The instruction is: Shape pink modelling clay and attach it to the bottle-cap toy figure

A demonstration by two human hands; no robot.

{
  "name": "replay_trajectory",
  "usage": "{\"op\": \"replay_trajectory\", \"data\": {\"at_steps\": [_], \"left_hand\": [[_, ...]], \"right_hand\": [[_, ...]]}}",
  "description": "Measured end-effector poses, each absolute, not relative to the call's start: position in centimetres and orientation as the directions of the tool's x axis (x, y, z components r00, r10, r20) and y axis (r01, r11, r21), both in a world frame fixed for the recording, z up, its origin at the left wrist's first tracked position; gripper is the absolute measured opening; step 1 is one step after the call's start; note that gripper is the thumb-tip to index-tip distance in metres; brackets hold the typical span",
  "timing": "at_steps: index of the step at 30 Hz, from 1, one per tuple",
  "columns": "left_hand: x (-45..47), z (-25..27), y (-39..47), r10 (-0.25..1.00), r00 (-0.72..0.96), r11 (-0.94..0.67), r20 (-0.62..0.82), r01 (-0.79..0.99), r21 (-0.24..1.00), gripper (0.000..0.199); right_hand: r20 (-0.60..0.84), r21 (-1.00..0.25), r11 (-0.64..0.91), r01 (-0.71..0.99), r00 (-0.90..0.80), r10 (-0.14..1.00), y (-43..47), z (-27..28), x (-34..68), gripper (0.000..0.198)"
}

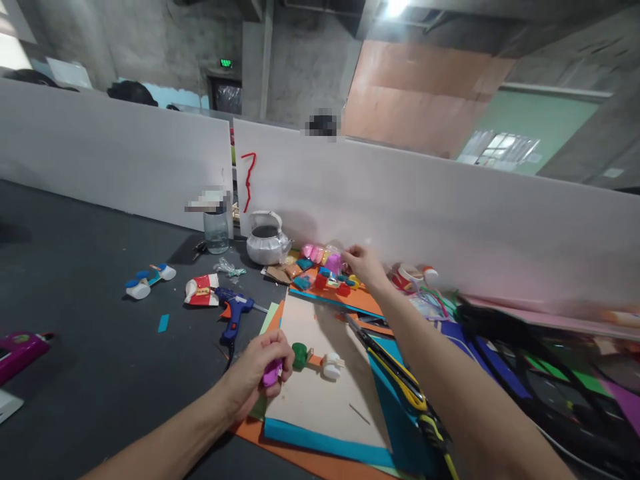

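My left hand (267,370) is closed around a purple lump (273,373) that looks like modelling clay, low over the paper stack's left edge. Beside it on the pale sheet (320,407) lies a small assembly with a green wheel-like piece (299,356), an orange strip (315,361) and a white round piece (332,366). At the far side, my right hand (364,263) has its fingers pinched at the right edge of a purple packet or lump (333,263); what lies between the fingertips is hidden. Pink clay packets (314,253) and a red-wheeled piece (330,283) are close by.
A blue glue gun (235,310) lies left of the paper. A yellow-black utility knife (395,370) rests under my right forearm. Behind stand a silver kettle (267,243) and a glass jar (217,233), before a white partition (425,200). Black cables (500,333) coil at right.
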State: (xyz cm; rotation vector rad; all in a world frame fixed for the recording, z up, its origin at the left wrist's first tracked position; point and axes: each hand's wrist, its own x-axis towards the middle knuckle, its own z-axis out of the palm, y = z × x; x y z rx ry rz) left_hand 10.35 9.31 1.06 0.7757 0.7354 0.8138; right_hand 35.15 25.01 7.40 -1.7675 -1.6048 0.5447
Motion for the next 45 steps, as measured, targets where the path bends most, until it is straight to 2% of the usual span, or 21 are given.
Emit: {"op": "replay_trajectory", "data": {"at_steps": [6,13,16,21,24,29,35,37,39,42,45], "left_hand": [[10.1,1.1,9.6,0.833,0.482,0.487,-0.273,-0.405,0.773,0.023],[10.3,0.7,9.8,0.835,0.475,0.483,-0.276,-0.395,0.782,0.027],[10.4,0.5,9.8,0.845,0.462,0.466,-0.269,-0.391,0.793,0.026],[10.5,0.8,9.4,0.833,0.494,0.472,-0.247,-0.405,0.783,0.022],[10.5,1.2,9.0,0.821,0.528,0.483,-0.218,-0.436,0.760,0.021],[10.5,1.7,8.4,0.813,0.560,0.481,-0.163,-0.486,0.730,0.014],[10.7,1.6,8.1,0.814,0.563,0.489,-0.144,-0.529,0.693,0.007],[10.8,1.5,8.0,0.818,0.554,0.501,-0.154,-0.553,0.666,0.006],[10.9,1.4,8.0,0.824,0.541,0.511,-0.169,-0.581,0.633,0.005],[11.2,1.4,7.8,0.815,0.542,0.546,-0.206,-0.596,0.589,0.014],[11.5,1.5,7.7,0.792,0.568,0.583,-0.224,-0.594,0.554,0.029]], "right_hand": [[0.139,-0.628,-0.052,0.776,0.178,0.974,29.7,5.8,32.8,0.035],[0.206,-0.540,-0.012,0.841,0.146,0.968,28.9,5.8,32.8,0.034],[0.269,-0.541,0.055,0.839,0.111,0.957,26.1,6.6,32.5,0.034],[0.376,-0.565,0.280,0.776,-0.059,0.925,17.7,7.0,30.6,0.019],[0.427,-0.583,0.385,0.716,-0.133,0.894,12.6,6.6,29.5,0.018],[0.466,-0.595,0.458,0.661,-0.180,0.866,7.3,5.2,28.8,0.014],[0.521,-0.575,0.528,0.625,-0.218,0.825,5.1,3.4,28.1,0.012],[0.538,-0.540,0.564,0.625,-0.259,0.802,4.7,2.9,27.7,0.015],[0.541,-0.475,0.594,0.650,-0.317,0.779,4.4,2.2,27.3,0.028],[0.558,-0.306,0.636,0.708,-0.407,0.723,4.5,1.2,26.9,0.049],[0.599,-0.187,0.640,0.746,-0.430,0.676,5.1,0.4,27.2,0.042]]}}
